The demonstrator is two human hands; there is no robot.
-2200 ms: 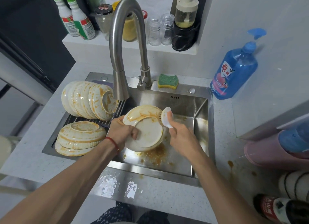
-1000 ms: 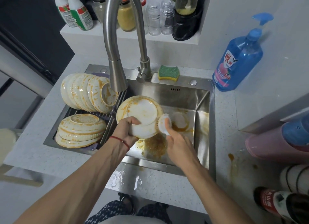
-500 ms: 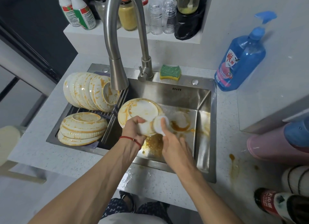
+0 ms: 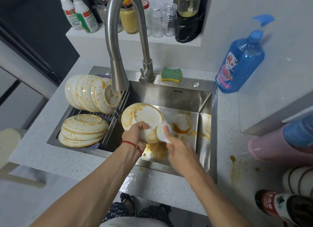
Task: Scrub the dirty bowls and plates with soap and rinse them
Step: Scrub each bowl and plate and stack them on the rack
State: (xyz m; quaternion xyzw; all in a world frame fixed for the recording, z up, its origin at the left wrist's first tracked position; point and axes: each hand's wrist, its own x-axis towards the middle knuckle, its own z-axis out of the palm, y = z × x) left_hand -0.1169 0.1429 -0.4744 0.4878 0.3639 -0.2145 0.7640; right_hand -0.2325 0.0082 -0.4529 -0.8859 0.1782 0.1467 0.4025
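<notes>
My left hand point(image 4: 136, 132) grips the near rim of a cream plate point(image 4: 142, 115) smeared with orange sauce, held tilted over the steel sink point(image 4: 205, 118). My right hand point(image 4: 176, 146) holds a white scrubber point(image 4: 163, 132) pressed against the plate's lower right edge. Several dirty plates point(image 4: 91, 93) stand on edge in the rack at the sink's left. A stack of upturned dirty bowls point(image 4: 83, 129) lies in front of them. Orange residue covers the sink floor.
A tall steel faucet point(image 4: 118, 57) arches over the rack's right side, no water running. A green-yellow sponge point(image 4: 171, 74) lies on the sink's back ledge. A blue soap pump bottle point(image 4: 240, 60) stands at the right. Bottles and jars fill the back shelf. Sauce spots mark the right counter.
The plate has dropped lower and turned in my left hand. My right hand with the scrubber has slid from the plate's right side down to its lower edge.
</notes>
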